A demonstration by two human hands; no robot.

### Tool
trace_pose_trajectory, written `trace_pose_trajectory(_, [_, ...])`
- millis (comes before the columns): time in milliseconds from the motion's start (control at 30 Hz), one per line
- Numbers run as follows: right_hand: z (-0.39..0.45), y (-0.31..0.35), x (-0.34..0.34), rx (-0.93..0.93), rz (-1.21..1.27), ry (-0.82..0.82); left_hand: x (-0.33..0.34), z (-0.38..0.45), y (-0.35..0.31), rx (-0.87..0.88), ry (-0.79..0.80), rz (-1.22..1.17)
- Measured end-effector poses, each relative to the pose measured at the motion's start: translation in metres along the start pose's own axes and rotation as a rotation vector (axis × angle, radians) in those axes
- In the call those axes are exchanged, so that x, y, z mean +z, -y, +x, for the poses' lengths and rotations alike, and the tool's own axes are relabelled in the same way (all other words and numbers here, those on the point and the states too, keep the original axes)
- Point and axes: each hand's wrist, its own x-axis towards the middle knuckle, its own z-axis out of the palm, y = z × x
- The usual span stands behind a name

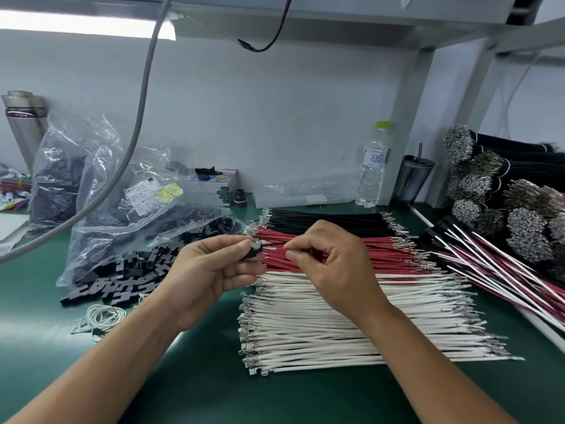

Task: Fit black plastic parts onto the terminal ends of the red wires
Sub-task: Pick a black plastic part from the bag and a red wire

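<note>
Above the row of red insulated wires [336,252] on the green bench [195,377], the left hand [208,270] pinches 1 small black plastic part [255,251], while the right hand [330,264] has its fingers [295,244] clamped on a thin wire whose metal terminal almost touches it. Best to line the terminal up straight with the opening, then push steadily without bending the crimp.

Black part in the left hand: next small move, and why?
Probably push the wire leftward into the black part. The right hand pinches the wire with its terminal tip just at the part, which the left hand grips; it seems not yet seated.
</note>
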Motion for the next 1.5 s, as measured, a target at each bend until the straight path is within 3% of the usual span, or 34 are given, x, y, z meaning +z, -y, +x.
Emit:
trace_pose_trajectory(700, [-0.001, 0.004, 0.001, 0.035, -0.079, 0.067, -0.001, 0.000, -0.001, -0.014, 0.039, -0.012])
trace_pose_trajectory(967, [-0.001, 0.009, 0.000, 0.004, -0.076, -0.011, -0.001, -0.001, -0.001, -0.015, 0.047, -0.013])
trace_pose_trajectory(1500, [-0.002, 0.010, 0.002, -0.081, -0.103, -0.004, -0.001, -0.001, -0.004, -0.039, 0.042, -0.018])
